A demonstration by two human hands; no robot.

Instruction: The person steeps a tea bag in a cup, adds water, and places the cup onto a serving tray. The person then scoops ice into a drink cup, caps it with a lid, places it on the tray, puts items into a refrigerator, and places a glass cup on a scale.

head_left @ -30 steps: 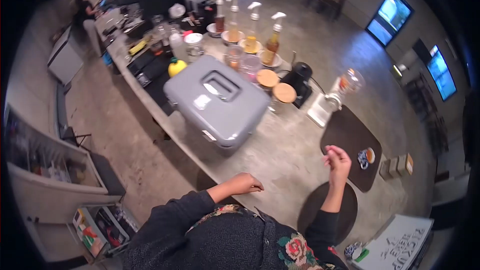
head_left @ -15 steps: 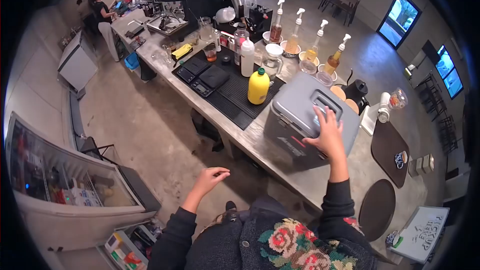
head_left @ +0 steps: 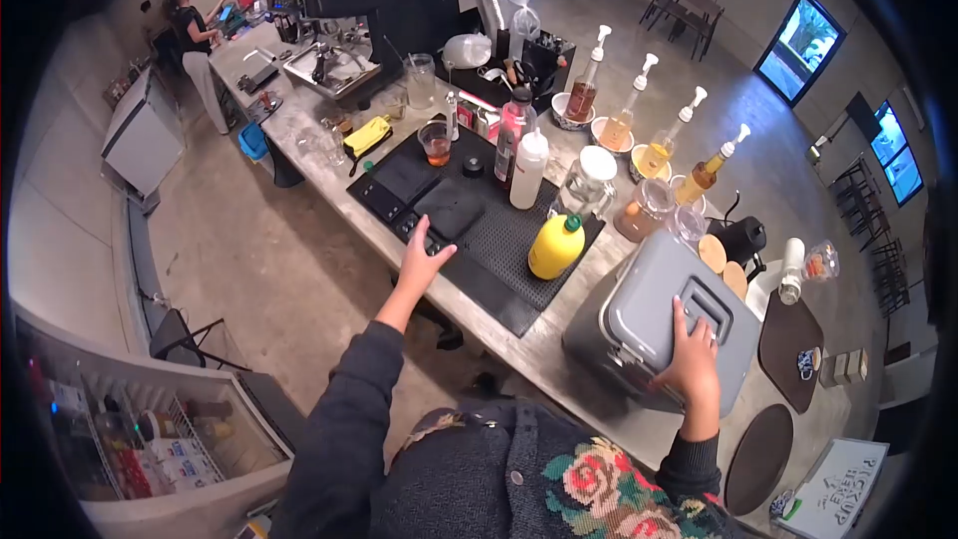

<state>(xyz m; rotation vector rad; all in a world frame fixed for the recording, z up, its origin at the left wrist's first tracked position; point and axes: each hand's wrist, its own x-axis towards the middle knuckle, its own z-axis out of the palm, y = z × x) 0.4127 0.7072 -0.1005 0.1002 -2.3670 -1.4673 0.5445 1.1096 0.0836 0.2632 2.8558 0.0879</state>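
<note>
Here, left of the grey cooler box (head_left: pixel 659 329), the left hand (head_left: pixel 424 262) spreads open near the scales at the edge of the desk (head_left: pixel 479 324); the yellow bottle (head_left: pixel 555 248) stands just beside the box, whose lid the right hand (head_left: pixel 693 359) touches, fingers spread.

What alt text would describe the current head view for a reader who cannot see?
A person's right hand lies on a grey lidded box on a counter; the left hand is open near a black mat with a yellow bottle. Four pump bottles stand beyond.
</note>
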